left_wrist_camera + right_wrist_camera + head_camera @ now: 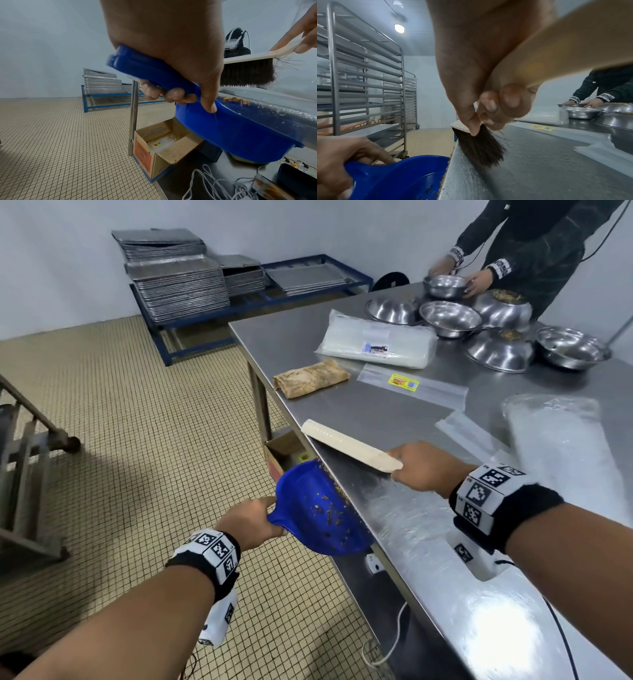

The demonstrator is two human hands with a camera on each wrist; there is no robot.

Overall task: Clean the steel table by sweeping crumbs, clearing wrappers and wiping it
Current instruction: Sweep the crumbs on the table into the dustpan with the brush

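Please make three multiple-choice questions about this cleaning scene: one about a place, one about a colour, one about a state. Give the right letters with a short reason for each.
1. Where is the dustpan held?
A. flat on the table top
B. against the table edge, below the top
C. on the floor

2. What colour is the dustpan?
A. red
B. green
C. blue

3. What is the right hand doing?
A. gripping the brush
B. resting open on the table
C. holding a bowl

Answers:
1. B: the left hand holds it under the edge, where crumbs lie.
2. C: its plastic is plainly blue in all views.
3. A: its fingers curl round the wooden handle, bristles on the steel.
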